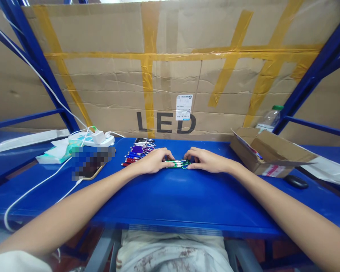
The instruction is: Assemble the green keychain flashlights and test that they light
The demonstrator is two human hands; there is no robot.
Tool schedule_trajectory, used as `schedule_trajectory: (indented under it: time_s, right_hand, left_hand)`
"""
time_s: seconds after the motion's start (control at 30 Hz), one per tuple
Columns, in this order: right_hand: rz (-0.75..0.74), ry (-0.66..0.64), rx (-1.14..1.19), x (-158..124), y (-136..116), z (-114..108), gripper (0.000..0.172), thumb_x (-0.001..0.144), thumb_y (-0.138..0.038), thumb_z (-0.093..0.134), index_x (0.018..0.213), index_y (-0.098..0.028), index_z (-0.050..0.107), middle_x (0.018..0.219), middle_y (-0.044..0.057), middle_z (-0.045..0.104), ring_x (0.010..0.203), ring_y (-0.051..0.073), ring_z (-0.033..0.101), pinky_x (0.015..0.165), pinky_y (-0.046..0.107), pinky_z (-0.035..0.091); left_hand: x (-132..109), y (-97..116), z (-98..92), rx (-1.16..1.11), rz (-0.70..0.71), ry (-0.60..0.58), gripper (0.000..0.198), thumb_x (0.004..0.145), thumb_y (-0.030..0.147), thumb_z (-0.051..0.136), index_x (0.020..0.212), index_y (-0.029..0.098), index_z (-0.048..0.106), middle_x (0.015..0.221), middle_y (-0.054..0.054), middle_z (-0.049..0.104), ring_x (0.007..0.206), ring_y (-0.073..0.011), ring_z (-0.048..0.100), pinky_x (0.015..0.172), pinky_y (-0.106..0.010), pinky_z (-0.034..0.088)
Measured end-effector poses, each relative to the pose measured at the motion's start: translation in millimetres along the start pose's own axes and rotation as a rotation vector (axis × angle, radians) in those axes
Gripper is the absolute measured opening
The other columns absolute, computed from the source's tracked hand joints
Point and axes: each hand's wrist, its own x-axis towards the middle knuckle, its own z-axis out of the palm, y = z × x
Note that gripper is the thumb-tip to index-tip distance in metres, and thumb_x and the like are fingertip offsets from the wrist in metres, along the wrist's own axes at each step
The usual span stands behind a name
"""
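Note:
A few slim green pen-shaped keychains (177,164), with silver bands and green clips on the right ends, lie side by side on the blue table (175,200). My left hand (155,160) has its thumb and fingers curled around their left ends. At the clip ends, the bent fingers of my right hand (205,160) pinch them from the other side. Just behind my left hand lies a row of similar pen-shaped keychains (137,150) in black, silver, purple, blue and red. My left hand partly covers that row.
At left are a phone (95,164) on a white cable, a power strip (102,140) and a tissue pack (55,153). Rightward stand an open cardboard box (274,153), a black mouse (296,181) and a bottle (269,118). A large taped carton (116,83) forms the back.

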Motion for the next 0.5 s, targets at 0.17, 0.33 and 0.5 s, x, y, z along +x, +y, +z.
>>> schedule_trajectory:
  time_s: [0.17, 0.33, 0.5]
  right_hand:
    - [-0.024, 0.014, -0.01, 1.1, 8.9, 0.3, 0.027, 0.101, -0.045, 0.065, 0.105, -0.019, 0.069, 0.105, 0.009, 0.07, 0.09, 0.023, 0.061, 0.08, 0.035, 0.047]
    - [-0.008, 0.016, -0.028, 0.6, 11.7, -0.3, 0.023, 0.099, -0.042, 0.067, 0.102, -0.02, 0.069, 0.1, 0.008, 0.071, 0.085, 0.023, 0.061, 0.076, 0.033, 0.045]
    - [-0.008, 0.029, -0.051, 0.5, 8.8, -1.4, 0.021, 0.099, -0.04, 0.068, 0.101, -0.02, 0.07, 0.1, 0.008, 0.072, 0.086, 0.023, 0.062, 0.078, 0.033, 0.046]
  left_hand:
    - [0.6, 0.4, -0.5, 0.013, 0.001, -0.008, 0.027, 0.097, 0.038, 0.074, 0.116, 0.019, 0.078, 0.111, -0.007, 0.073, 0.096, -0.0229, 0.068, 0.087, -0.031, 0.049]
    - [0.3, 1.4, -0.5, 0.011, -0.002, -0.013, 0.027, 0.097, 0.039, 0.073, 0.115, 0.019, 0.079, 0.112, -0.007, 0.074, 0.097, -0.023, 0.068, 0.085, -0.031, 0.049]
    - [-0.2, 2.9, -1.2, 0.008, -0.006, -0.01, 0.027, 0.097, 0.037, 0.074, 0.116, 0.019, 0.078, 0.112, -0.008, 0.074, 0.098, -0.0233, 0.068, 0.085, -0.031, 0.049]
